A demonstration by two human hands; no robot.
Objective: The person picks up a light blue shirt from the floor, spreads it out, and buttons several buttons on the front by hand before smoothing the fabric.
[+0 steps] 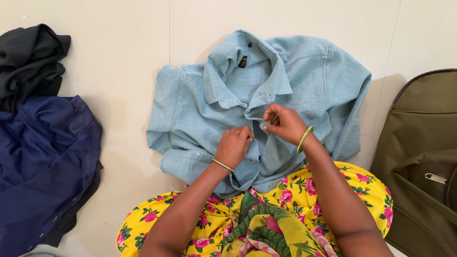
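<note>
A: What lies at the far left?

B: A crumpled dark grey garment [29, 59] sits at the top left corner of the pale floor [124, 62]. Just below it, and touching it, a navy blue buttoned shirt [45, 166] is spread out, well apart from the person's hands.

A: And in the middle?

B: A light blue woven collared shirt [285, 76] lies flat on the floor, collar away from the person, its lower edge reaching the lap of a yellow dress with pink flowers [214, 221]. Its sleeves are folded in at both sides.

A: What does the left hand do?

B: The left hand [233, 146], a thin gold bangle at its wrist, is curled knuckles-up and pressed on the shirt's front placket, fingers closed on the cloth.

A: The right one?

B: The right hand [284, 123], with a green bangle on its wrist, is just beside the left, slightly higher. Its fingertips pinch the shirt's front edge below the collar. The two hands are close together but not touching.

A: Anything further right?

B: An olive green fabric bag with a metal zip pull [421, 162] stands at the right edge, apart from the shirt.
</note>
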